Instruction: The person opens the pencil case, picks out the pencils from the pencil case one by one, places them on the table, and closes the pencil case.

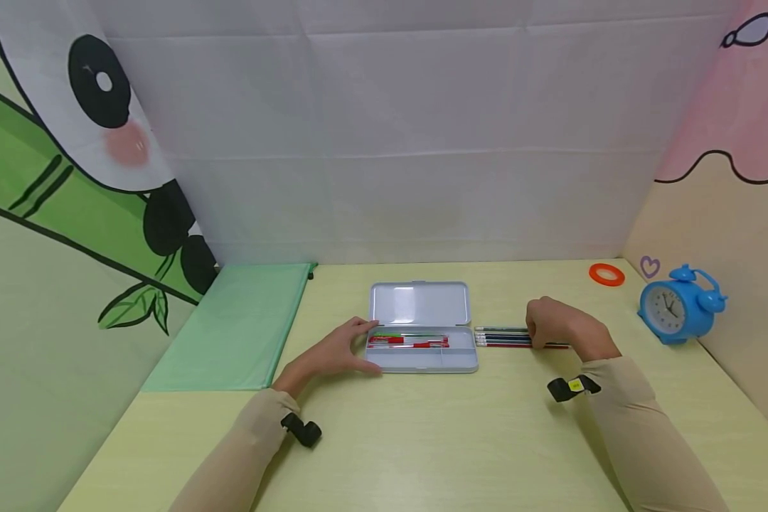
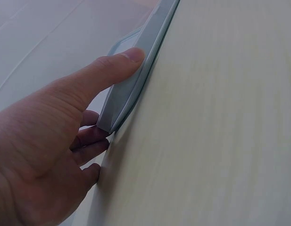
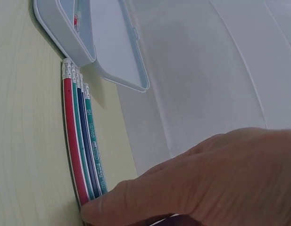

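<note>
A pale blue pencil case (image 1: 431, 360) lies with its lid (image 1: 420, 302) folded back, red-trimmed pens (image 1: 409, 341) inside its tray. My left hand (image 1: 338, 350) holds the case by its left end, thumb (image 2: 134, 55) on the front side and fingers behind. Right of the case, several pencils (image 1: 496, 337) in red, green and dark blue lie side by side, their white-banded eraser ends (image 3: 74, 70) close to its corner. My right hand (image 1: 557, 323) grips them near their other end, thumb against the red pencil (image 3: 75, 141); its fingertips are mostly hidden.
A blue alarm clock (image 1: 665, 311) stands at the right edge of the table, with an orange ring (image 1: 606, 274) behind it to the left. A green cloth-like mat (image 1: 230, 327) covers the left side. Printed curtains enclose the back and sides.
</note>
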